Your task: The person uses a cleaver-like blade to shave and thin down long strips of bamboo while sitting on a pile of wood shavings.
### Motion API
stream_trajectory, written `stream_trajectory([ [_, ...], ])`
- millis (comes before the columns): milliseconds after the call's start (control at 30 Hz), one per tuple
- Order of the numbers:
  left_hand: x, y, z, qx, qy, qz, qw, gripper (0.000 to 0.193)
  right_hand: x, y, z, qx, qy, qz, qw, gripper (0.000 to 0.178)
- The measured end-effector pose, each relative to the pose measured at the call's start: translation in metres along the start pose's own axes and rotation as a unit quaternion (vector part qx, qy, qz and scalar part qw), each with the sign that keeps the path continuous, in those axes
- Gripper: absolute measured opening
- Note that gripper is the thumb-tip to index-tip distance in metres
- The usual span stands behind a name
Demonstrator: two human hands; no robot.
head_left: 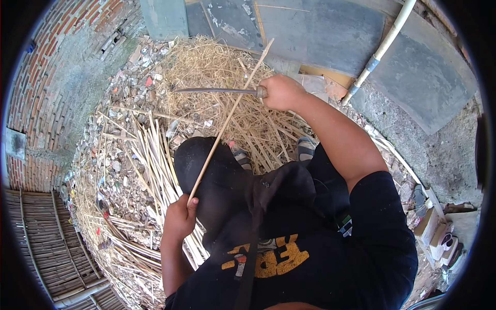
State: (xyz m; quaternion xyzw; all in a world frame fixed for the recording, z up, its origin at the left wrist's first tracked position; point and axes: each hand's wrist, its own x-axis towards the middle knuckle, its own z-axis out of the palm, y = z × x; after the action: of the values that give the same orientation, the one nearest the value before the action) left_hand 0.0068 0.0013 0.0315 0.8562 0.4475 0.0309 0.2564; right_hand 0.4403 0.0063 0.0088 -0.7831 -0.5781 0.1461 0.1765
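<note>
My left hand (pixel 179 219) is closed around the lower end of a long, pale bamboo strip (pixel 222 128). The strip slants up and away to the right, over my left knee, and its far tip looks split or cut to a point. In my right hand (pixel 283 93) is a machete (pixel 214 90), gripped by the handle with the fingers wrapped round it. Its thin, dark blade points left and crosses the strip toward the far end. Whether the edge touches the strip I cannot tell.
Several split bamboo strips (pixel 155 150) lie by my left leg, with more bundled (pixel 129 240) nearer me. Beyond my feet is a heap of shavings (pixel 199 64) on rubble. A brick wall (pixel 39 98) stands left, grey panels (pixel 325 36) and a pole (pixel 382 49) far right.
</note>
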Motion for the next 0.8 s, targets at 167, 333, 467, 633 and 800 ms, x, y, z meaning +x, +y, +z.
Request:
stream_trajectory([
  [167, -0.001, -0.006, 0.008, -0.019, 0.001, 0.000, 1.000, 0.039, -0.015, -0.038, 0.007, -0.005, -0.095, -0.066, 0.993, 0.015],
  [333, 0.002, -0.005, 0.011, 0.004, 0.023, 0.012, 1.000, 0.039, 0.009, 0.024, -0.002, 0.015, -0.022, 0.062, 0.998, 0.020],
  [467, 0.000, -0.007, 0.008, -0.014, 0.014, 0.001, 1.000, 0.040, 0.000, 0.013, -0.001, 0.001, 0.014, 0.024, 1.000, 0.020],
  [633, 0.000, -0.008, 0.018, -0.024, 0.023, 0.011, 0.999, 0.039, -0.011, -0.021, 0.002, 0.007, -0.092, -0.045, 0.995, 0.020],
  [800, -0.001, -0.005, 0.018, -0.001, 0.045, 0.020, 0.999, 0.038, 0.004, 0.013, 0.004, 0.036, -0.057, -0.018, 0.998, 0.026],
])
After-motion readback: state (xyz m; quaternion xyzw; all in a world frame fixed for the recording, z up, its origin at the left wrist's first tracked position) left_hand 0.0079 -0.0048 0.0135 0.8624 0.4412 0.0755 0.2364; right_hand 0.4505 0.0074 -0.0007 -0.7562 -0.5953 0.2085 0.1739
